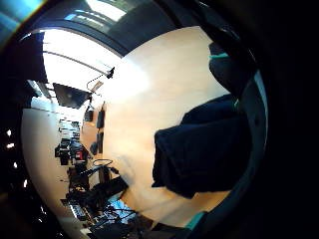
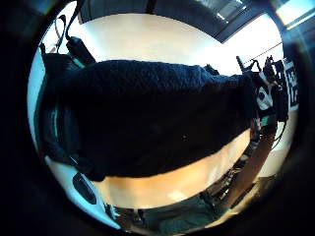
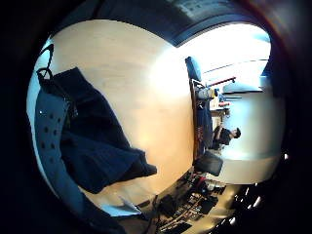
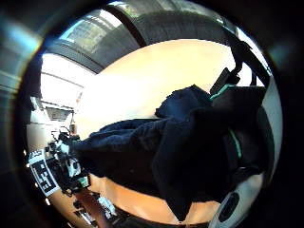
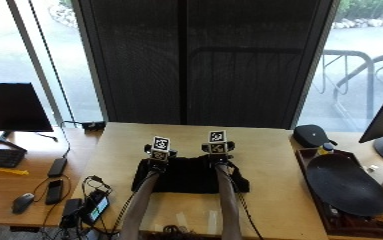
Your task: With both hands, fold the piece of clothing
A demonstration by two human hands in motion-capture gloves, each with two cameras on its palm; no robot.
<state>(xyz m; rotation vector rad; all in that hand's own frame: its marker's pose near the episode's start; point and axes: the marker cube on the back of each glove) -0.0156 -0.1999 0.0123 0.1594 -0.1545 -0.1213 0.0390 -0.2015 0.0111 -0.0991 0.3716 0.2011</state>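
Dark garment [image 5: 190,175] on the table [image 5: 271,150], its far edge gripped by left hand [image 5: 158,159] and right hand [image 5: 217,156].

A light wooden table [image 5: 271,165] carries the dark folded garment [image 5: 190,175] near its front edge.

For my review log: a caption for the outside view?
Both gloved hands on a dark garment on a light wooden table.

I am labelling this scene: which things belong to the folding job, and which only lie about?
Job: dark navy knitted garment; left hand; right hand; light wooden table.

Lying about: black oval case; grey computer mouse; black monitor.
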